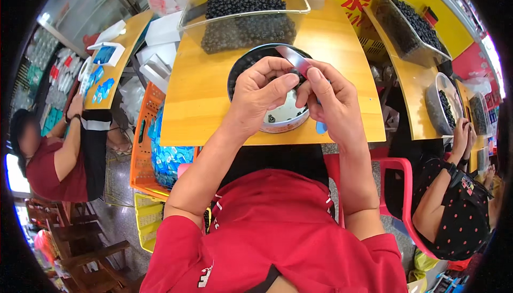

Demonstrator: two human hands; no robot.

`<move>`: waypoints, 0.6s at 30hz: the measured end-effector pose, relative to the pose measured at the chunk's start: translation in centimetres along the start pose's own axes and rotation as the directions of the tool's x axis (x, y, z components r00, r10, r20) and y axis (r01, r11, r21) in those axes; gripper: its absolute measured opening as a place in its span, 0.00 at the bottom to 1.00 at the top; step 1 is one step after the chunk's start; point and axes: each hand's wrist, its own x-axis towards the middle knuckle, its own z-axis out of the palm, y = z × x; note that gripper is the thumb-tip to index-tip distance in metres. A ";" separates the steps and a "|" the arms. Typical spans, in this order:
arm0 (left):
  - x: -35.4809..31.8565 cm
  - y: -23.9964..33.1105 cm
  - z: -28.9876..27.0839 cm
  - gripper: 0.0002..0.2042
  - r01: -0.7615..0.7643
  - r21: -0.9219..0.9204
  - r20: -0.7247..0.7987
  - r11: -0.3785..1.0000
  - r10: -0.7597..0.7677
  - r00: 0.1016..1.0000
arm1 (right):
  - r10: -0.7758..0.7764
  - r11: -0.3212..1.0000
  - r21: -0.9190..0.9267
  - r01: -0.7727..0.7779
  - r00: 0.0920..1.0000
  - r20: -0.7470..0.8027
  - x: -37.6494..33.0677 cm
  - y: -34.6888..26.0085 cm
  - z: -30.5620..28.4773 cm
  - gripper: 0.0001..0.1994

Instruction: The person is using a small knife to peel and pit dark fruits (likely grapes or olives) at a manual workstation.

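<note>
Pinching a flat metal strip [297, 60], both hands meet over the round tin [278, 123].

Two hands, left [262, 98] and right [331, 103], share one metal strip [296, 60]. One round tin [286, 119], two clear trays [246, 10] [411, 28], three tables [208, 84] [414, 87] [120, 52], one orange crate [144, 149].

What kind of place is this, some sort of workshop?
Likely a small hand-assembly workshop. Clear bins of small black parts stand on yellow worktables, an orange crate holds blue packets, and a co-worker handles similar parts alongside.
</note>
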 end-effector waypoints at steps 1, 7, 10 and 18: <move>0.1 -0.2 -0.1 0.12 -0.015 0.010 -0.002 1.000 0.015 1.000 | 0.011 1.000 -0.009 -0.011 1.000 -0.007 0.0 -0.1 -0.1 0.16; 0.4 -0.6 0.0 0.10 -0.052 0.039 -0.013 0.998 0.053 0.999 | 0.024 0.999 -0.025 -0.024 1.000 -0.019 0.0 0.1 -0.3 0.14; 0.4 -0.8 -0.1 0.09 -0.059 0.026 -0.007 0.998 0.059 0.998 | 0.011 0.999 -0.046 -0.012 1.000 -0.024 0.2 0.4 -0.5 0.13; 1.0 -1.5 -0.7 0.08 -0.025 -0.082 0.051 0.996 0.030 0.998 | -0.095 0.993 -0.080 0.089 0.993 -0.067 0.5 1.5 -0.4 0.12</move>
